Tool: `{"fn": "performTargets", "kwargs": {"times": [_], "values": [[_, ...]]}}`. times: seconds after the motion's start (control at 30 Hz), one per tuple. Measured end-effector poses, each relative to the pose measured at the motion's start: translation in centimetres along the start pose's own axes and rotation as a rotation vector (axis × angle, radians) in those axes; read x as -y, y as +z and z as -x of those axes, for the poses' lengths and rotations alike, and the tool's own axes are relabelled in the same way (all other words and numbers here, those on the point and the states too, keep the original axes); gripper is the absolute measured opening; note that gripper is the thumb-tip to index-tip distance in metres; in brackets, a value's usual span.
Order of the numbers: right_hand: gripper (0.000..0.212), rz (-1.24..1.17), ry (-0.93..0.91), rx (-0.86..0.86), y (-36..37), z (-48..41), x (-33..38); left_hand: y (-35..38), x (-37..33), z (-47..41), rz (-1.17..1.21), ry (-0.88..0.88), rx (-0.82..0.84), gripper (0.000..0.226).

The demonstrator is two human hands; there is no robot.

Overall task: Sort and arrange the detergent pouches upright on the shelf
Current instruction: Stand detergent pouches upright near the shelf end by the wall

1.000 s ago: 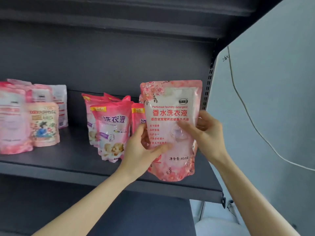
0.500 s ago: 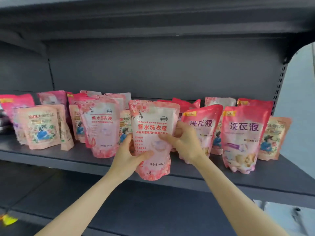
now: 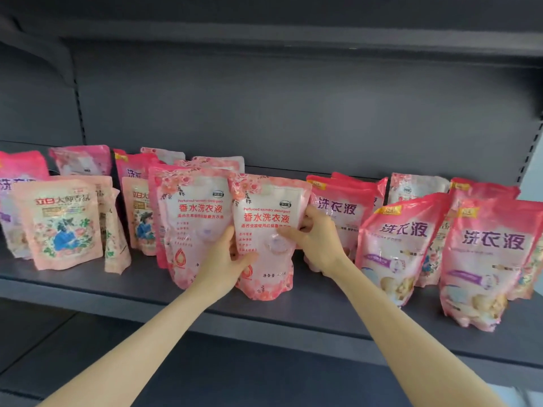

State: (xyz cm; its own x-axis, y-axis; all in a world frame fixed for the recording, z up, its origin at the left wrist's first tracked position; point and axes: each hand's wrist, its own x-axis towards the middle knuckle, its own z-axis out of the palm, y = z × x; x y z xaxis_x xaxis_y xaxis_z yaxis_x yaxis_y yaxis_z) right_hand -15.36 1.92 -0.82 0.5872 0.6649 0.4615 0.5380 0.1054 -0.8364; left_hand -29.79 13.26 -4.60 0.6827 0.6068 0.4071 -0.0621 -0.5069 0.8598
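Note:
A pale pink floral detergent pouch stands upright on the dark grey shelf, near its front edge. My left hand grips its lower left side, thumb across the front. My right hand grips its right edge, thumb on the front. A matching floral pouch stands right beside it on the left. Bright pink pouches with purple lettering stand to the right. Peach pouches with a blue figure stand at the left.
More pouches stand in back rows against the shelf's grey back panel. A narrow peach pouch stands side-on at the left. The shelf above hangs over the row. Bare shelf surface shows in front of the pouches.
My hands carried the floral pouch leftward along the shelf, from its right end to a spot beside the matching pouch. It now stands on the shelf surface.

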Motion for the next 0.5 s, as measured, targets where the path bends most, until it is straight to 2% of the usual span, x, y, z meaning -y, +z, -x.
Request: {"fn": "performTargets", "kwargs": {"times": [0.17,0.33,0.5], "values": [[0.028,0.005,0.019,0.001,0.3,-0.3,-0.5,0.2,0.7,-0.2,-0.096,0.049,-0.049,0.051],[0.039,0.079,0.082,0.046,0.3,0.2,0.2,-0.5,0.8,0.0,-0.224,0.056,-0.04,0.052],[0.031,0.28,0.147,0.038,0.2,1.0,2.1,-1.2,-0.2,0.1,-0.298,0.1,0.006,0.053]]}}
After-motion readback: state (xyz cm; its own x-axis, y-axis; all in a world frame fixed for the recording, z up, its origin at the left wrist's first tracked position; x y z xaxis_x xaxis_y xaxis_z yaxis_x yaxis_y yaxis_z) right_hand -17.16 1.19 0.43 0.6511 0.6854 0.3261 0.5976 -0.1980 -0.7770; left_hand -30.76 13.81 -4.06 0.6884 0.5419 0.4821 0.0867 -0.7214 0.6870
